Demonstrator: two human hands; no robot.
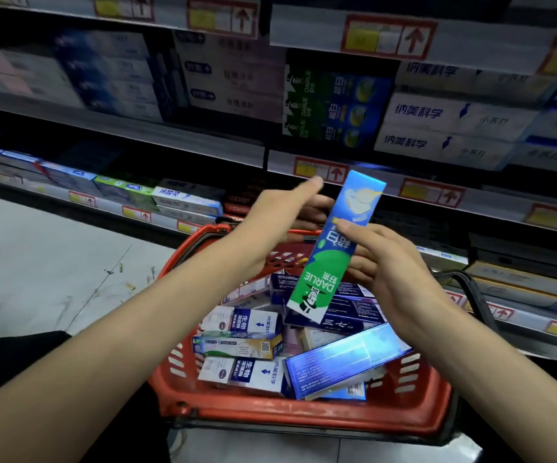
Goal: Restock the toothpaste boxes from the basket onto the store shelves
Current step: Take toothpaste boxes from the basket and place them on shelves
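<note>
The right hand (397, 262) pinches the Darlie box (333, 242) at mid-length, on end above the basket (303, 416), probably to match it to the Darlie stack (330, 105) on the shelf, while the left hand (283, 212) meets its far edge, grip unclear.

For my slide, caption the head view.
Right hand grips a Darlie toothpaste box over the red basket, left hand at its edge, matching boxes shelved above.

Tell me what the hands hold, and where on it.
The right hand pinches the Darlie box at its middle. The left hand reaches its upper edge; its grip cannot be told.
</note>
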